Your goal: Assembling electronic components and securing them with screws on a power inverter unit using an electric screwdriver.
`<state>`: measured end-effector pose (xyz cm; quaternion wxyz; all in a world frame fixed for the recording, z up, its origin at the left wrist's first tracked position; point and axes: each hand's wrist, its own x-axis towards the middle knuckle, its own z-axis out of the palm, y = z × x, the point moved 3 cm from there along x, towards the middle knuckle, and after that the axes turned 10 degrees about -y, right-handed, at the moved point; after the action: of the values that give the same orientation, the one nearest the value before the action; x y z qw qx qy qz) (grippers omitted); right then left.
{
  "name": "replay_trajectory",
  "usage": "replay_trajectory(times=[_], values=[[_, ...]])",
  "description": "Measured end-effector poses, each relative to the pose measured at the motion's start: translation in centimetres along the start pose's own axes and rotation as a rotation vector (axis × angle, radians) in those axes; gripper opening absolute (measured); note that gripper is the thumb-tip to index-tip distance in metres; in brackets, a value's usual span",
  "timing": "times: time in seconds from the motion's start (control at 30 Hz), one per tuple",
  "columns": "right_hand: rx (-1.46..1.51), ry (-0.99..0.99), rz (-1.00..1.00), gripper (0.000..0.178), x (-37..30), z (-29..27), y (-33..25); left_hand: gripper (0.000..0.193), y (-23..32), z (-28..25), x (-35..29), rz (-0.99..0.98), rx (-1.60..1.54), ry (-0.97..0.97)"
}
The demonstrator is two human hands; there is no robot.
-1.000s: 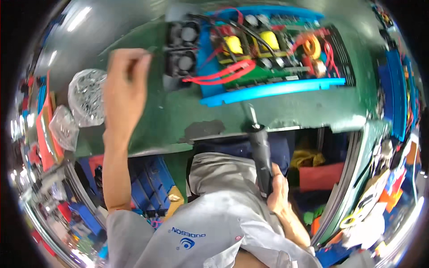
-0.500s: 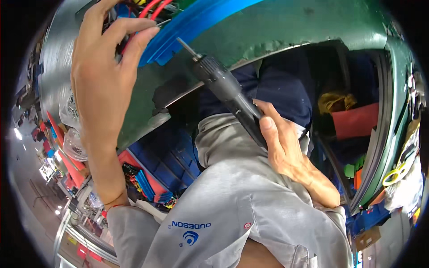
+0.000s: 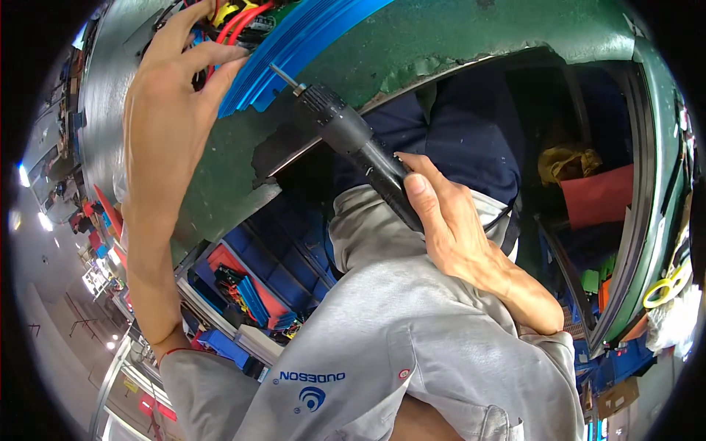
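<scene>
My right hand (image 3: 460, 231) is wrapped around a black electric screwdriver (image 3: 346, 128), which slants up and to the left. Its thin metal bit ends close to the near end of a blue ribbed metal housing (image 3: 312, 37) lying on the green bench top (image 3: 456, 29). At the upper left, my left hand (image 3: 165, 117) has thumb and forefinger pinched together beside that housing; what is between them, if anything, is too small to make out. Thick red wires (image 3: 237, 28) and a yellow and black part (image 3: 234, 10) lie just past these fingers.
The bench edge is chipped, with my lap below it. Blue parts and wires fill a tray (image 3: 254, 298) at the lower left. A red sheet (image 3: 599, 195) lies on a shelf to the right, near yellow-handled scissors (image 3: 665, 292). A cardboard box (image 3: 618, 397) stands lower right.
Both hands and the screwdriver have shifted slightly left in the picture. A thin silver piece that showed at my left fingertips is no longer visible. More of the wires and yellow part shows.
</scene>
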<state>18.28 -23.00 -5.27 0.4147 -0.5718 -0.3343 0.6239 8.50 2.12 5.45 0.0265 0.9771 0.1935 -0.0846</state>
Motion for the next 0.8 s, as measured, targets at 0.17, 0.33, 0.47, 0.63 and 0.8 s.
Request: replay_trajectory(times=[0.17, 0.33, 0.47, 0.63, 0.8], values=[[0.051, 0.012, -0.015, 0.043, 0.2, 0.2, 0.5, 0.016, -0.7, 0.8, 0.0, -0.020, -0.109, -0.017], [0.044, -0.053, 0.078, 0.062, 0.2, 0.2, 0.3, 0.015, -1.1, 1.0, -0.1, -0.015, -0.196, 0.039], [0.496, -0.216, 0.161, 0.070, 0.1, 1.2, 1.2, 0.013, -1.3, 0.6, -0.3, 0.049, -0.227, 0.091], [0.699, -0.246, 0.196, 0.090, 0.0, 1.7, 2.1, 0.016, -0.7, 0.9, -0.1, 0.047, -0.389, 0.027], [0.587, -0.198, 0.258, 0.100, -0.4, 1.7, 0.5, 0.027, 0.5, 0.1, -1.6, 0.022, -0.434, -0.015]])
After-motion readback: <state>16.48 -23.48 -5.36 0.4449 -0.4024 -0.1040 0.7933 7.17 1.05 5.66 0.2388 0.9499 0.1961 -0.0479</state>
